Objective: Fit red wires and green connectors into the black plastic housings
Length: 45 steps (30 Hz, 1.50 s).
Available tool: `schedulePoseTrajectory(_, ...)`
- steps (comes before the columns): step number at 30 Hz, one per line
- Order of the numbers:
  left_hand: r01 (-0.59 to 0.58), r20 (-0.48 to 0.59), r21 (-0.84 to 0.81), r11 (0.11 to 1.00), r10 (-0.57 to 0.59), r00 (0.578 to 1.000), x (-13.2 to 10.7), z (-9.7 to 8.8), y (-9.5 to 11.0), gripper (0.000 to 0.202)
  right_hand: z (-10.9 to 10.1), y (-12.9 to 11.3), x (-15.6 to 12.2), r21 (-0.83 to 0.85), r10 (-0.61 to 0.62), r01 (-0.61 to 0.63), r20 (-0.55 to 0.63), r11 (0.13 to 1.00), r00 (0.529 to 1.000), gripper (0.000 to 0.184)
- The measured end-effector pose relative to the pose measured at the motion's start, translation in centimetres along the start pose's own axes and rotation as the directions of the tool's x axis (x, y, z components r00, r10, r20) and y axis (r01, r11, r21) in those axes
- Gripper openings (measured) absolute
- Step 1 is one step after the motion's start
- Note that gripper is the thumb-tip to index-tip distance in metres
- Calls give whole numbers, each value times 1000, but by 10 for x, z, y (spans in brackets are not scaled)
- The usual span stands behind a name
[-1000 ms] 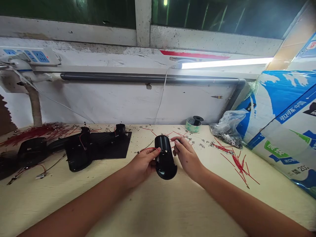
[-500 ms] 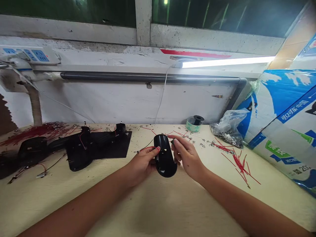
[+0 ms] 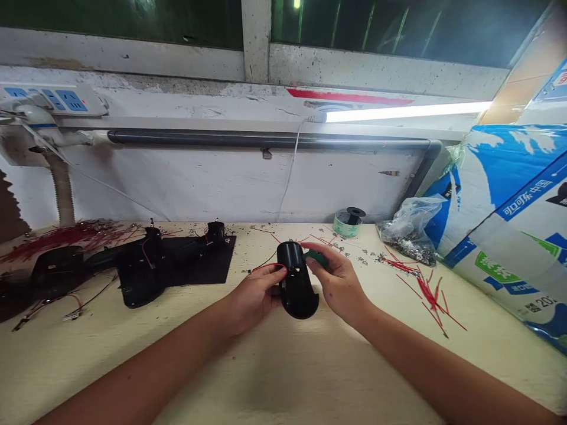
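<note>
A glossy black plastic housing with a rounded near end is tilted above the table in the middle of the view. My left hand grips its left side, thumb on top beside a small metal piece. From there a red wire and a dark wire run out to the left, over my fingers. In my right hand is a tool with a dark green handle, pinched between thumb and fingers. It lies against the housing's upper right side, and its working end is hidden.
More black housings with wires lie at the left, partly on a black sheet. Red wires are piled at back left and right. Tape with a black spool, a plastic bag of metal bits and a large blue-white box line the back right.
My right hand has turned the green-handled tool, so more of its handle now shows, lying sideways against the housing. My left hand and the housing have barely moved.
</note>
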<state>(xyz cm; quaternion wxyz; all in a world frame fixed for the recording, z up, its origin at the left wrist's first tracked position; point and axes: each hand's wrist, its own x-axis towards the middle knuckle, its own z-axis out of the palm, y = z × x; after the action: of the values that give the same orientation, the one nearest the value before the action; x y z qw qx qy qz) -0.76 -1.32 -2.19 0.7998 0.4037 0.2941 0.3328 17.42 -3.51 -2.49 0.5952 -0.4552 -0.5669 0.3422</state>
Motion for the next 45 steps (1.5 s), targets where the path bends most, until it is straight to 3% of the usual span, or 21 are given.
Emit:
schedulePoseTrajectory(5, 10, -57, 6, 1000, -10, 998, -2, 2, 3, 18, 2, -6, 1, 112, 110, -106, -28, 988, 994, 26)
schedulePoseTrajectory(11, 30, -104, -9, 999, -31, 994, -2, 5, 4, 14, 1, -17, 3, 271, 134, -108, -80, 957, 988, 26)
schedulePoseTrajectory(16, 25, -93, 13, 1000, -24, 995, -2, 4, 3, 18, 2, -14, 0, 226, 230, -237, 56, 945, 972, 32)
schedulePoseTrajectory(20, 36, -93, 20, 999, -34, 995, -1, 3, 1, 20, 6, -3, -4, 181, 227, -247, 129, 952, 965, 33)
schedulePoseTrajectory(36, -9, -73, 83, 997, 15, 997, 1, 5, -2, 39, 8, -2, -8, 50, 194, -202, 130, 978, 972, 30)
schedulePoseTrajectory(45, -6, -87, 45, 999, 10, 996, -2, 6, 3, 24, 7, -6, -5, 125, 224, -235, 96, 964, 970, 36)
